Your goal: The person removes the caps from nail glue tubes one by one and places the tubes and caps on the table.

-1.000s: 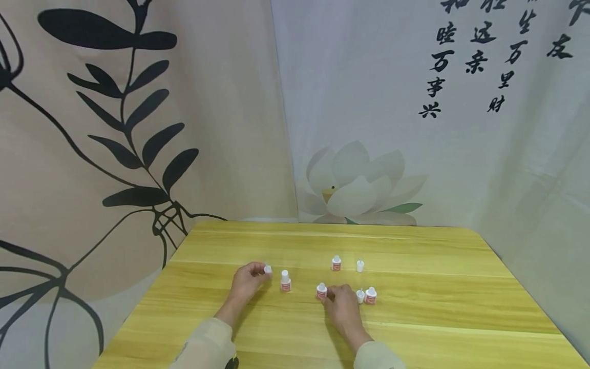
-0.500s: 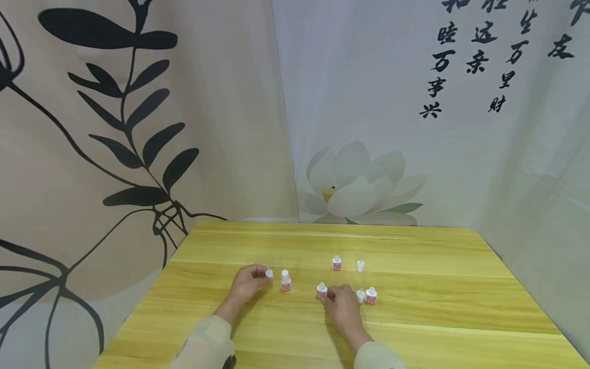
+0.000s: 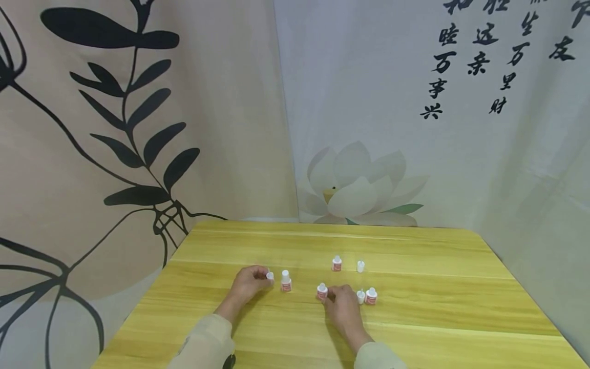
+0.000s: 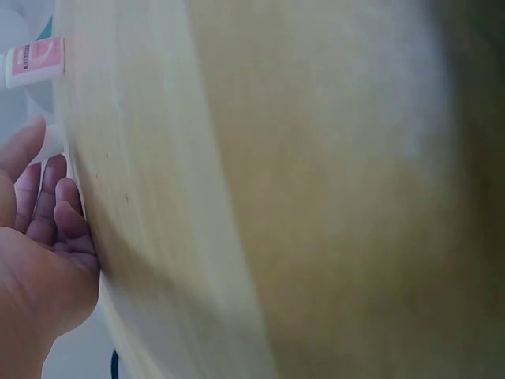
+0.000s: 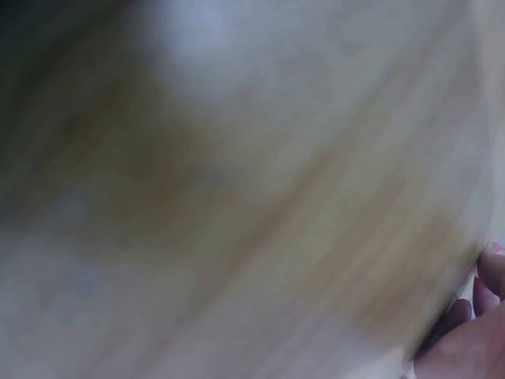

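My left hand (image 3: 251, 283) pinches a small white cap (image 3: 270, 277) between thumb and fingers, at the table's left. Just right of it stands a capped white bottle (image 3: 286, 281) with a pink label, apart from the hand. The left wrist view shows that labelled bottle (image 4: 38, 63) beyond the cap (image 4: 52, 142). With its fingertips my right hand (image 3: 342, 303) holds an uncapped small bottle (image 3: 321, 292) upright on the table. In the right wrist view only part of the right hand (image 5: 473, 335) shows, and the bottle is mostly hidden.
Right of the right hand, a white cap (image 3: 360, 296) stands beside an uncapped bottle (image 3: 371, 296). Farther back are another uncapped bottle (image 3: 337, 264) and a loose cap (image 3: 360, 266). The wooden table (image 3: 438, 338) meets a printed cloth backdrop (image 3: 239, 128).
My left hand has lowered the pinched cap slightly, toward the table, and the cap now sits more upright in the fingers. The right hand and its bottle stay in place.
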Demonstrator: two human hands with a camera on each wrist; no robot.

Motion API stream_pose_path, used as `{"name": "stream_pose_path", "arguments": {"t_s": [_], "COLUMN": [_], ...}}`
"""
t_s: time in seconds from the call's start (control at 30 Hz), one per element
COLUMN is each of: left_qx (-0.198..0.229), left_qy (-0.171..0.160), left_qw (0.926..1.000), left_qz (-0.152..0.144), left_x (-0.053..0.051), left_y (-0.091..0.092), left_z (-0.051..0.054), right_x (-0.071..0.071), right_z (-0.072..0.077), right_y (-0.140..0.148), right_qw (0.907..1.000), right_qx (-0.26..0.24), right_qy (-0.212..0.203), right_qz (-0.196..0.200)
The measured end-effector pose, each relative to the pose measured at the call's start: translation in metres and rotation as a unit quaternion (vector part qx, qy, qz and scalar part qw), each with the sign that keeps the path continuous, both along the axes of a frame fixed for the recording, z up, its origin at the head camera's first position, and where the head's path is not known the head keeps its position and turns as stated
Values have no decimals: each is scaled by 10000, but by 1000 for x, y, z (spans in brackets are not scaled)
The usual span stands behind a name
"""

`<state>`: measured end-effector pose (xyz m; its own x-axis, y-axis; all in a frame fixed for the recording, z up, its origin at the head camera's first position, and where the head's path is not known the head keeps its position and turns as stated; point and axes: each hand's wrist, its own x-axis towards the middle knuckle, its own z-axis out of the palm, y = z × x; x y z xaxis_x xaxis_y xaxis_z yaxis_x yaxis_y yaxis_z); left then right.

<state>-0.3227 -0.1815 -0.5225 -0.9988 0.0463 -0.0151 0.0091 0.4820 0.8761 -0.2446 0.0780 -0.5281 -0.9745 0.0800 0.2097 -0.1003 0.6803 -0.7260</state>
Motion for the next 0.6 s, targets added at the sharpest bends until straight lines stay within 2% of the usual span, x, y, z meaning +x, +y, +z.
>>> {"name": "stream_pose_path", "arguments": {"t_s": [0.6], "left_qx": [-208], "left_qy": [91], "left_qw": [9996], "left_qz": [-185], "left_x": [2], "left_y": [2], "left_z": [1], "right_x": [1], "right_z": [-1], "right_y": [-1], "right_qw": [10000], "right_qx": [-17], "right_qy": [-74], "right_qz": [-14]}}
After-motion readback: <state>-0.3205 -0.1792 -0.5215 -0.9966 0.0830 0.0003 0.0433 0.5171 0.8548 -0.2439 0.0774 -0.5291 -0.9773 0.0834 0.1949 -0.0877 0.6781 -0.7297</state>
